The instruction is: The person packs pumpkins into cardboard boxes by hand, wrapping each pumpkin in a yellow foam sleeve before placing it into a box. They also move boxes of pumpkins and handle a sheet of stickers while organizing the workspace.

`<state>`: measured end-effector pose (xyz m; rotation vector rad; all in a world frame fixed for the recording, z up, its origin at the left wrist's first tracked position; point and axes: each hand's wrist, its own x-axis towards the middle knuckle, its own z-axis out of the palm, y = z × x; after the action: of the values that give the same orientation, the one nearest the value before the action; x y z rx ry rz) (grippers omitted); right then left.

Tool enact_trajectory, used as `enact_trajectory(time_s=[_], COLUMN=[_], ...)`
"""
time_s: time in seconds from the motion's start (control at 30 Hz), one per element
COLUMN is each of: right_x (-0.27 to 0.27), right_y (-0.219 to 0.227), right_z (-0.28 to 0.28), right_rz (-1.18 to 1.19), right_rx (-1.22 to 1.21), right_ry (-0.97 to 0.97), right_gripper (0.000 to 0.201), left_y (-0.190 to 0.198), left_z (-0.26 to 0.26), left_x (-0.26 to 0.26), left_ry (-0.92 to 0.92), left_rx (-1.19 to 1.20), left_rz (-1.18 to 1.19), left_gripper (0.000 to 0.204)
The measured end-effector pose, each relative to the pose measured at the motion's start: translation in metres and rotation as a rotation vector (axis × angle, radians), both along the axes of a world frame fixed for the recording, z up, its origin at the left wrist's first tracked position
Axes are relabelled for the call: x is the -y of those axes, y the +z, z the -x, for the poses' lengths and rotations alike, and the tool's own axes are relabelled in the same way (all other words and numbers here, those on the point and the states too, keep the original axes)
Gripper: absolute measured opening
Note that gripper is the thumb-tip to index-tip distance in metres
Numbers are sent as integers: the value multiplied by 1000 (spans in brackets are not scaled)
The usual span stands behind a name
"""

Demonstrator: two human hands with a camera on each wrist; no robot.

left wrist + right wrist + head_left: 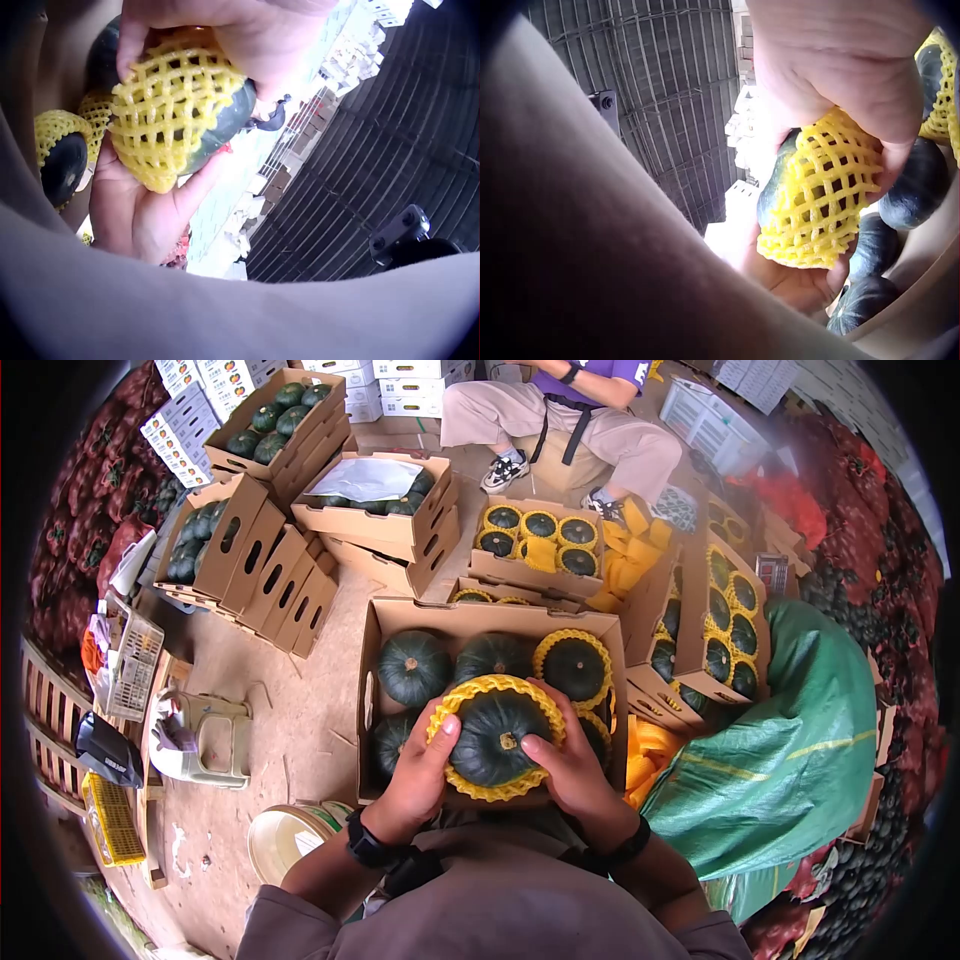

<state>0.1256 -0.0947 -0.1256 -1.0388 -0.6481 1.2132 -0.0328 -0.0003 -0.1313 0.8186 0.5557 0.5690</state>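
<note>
Between my two hands is a dark green pumpkin (pixel 490 740) in a yellow foam net sleeve (pixel 169 105), held above an open cardboard box. My left hand (pixel 422 765) grips its left side, thumb over the front. On the opposite side my right hand (pixel 575 760) grips it, its thumb beside the stem. The netting wraps the sides and leaves the stem face bare. Inside the cardboard box (pixel 490 612) lie bare pumpkins (pixel 414 668) on the left and middle, and netted pumpkins (pixel 573 666) down the right side.
Boxes of netted pumpkins (pixel 540 550) stand ahead and to the right, near loose yellow foam nets (pixel 632 550). Stacked cardboard boxes (pixel 260 575) rise at the left. A green tarp (pixel 775 750) bulges at my right, a bucket (pixel 285 845) at my left. Another person (pixel 560 410) sits ahead.
</note>
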Motion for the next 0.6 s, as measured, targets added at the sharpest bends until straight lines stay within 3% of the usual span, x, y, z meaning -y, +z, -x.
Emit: enact_trajectory(time_s=[0.1, 0.13, 0.17, 0.2, 0.3, 0.33, 0.37, 0.4, 0.47, 0.5, 0.6], right_x=[3, -2, -4, -5, -4, -1, 0, -2, -2, -3, 1], right_y=[-7, -6, -1, 14, 22, 27, 31, 35, 34, 30, 18], right_z=[2, 2, 4, 7, 10, 11, 11, 7, -5, -11, -26], right_rz=[-53, 28, 55, 79, 29, 15, 0, -8, -1, 4, 68], right_rx=[-653, -282, -128, 25, 282, 431, 580, 304, 11, -147, -170], right_ry=[120, 73, 54, 33, 40, 71, 100, 143, 143, 134, 158], right_gripper=[56, 56, 56, 56, 71, 76, 81, 89, 81, 78, 67], left_y=[-2, -11, -15, -11, -1, -2, -2, -2, 1, 1, -8], left_z=[1, 0, -1, -4, -15, -16, -16, -16, -12, -11, -3], left_x=[1, 3, 6, 2, 0, 1, 1, -1, -6, -5, 1], left_ry=[-44, -53, -61, -67, 62, 59, 22, -14, -165, -217, -361], left_rx=[160, 236, 310, 240, -52, -148, -106, -62, 77, 104, 173], left_rz=[240, 350, 459, 486, -16, -114, -13, 86, 352, 346, 282], left_gripper=[55, 56, 56, 53, 50, 47, 45, 43, 45, 46, 50])
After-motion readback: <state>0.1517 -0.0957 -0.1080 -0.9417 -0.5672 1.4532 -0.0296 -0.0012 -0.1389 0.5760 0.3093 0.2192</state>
